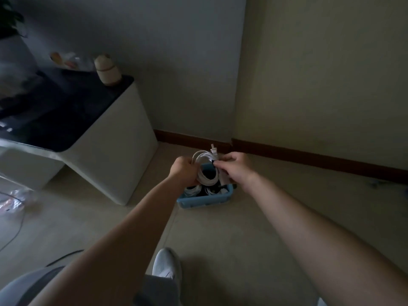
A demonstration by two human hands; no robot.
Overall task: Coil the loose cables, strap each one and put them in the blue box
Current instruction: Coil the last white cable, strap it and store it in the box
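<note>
Gripping coiled white cable with left hand, fingers curled round coil's left side. Pinching black strap on coil's right side with right hand, fingers curled. Holding coil upright in the air above blue box, white plug sticking up at coil's top. Box sitting on floor near wall corner, already holding other white coils plus something dark, hard to make out. White cabinet standing just left of box. White shoe showing at bottom.
</note>
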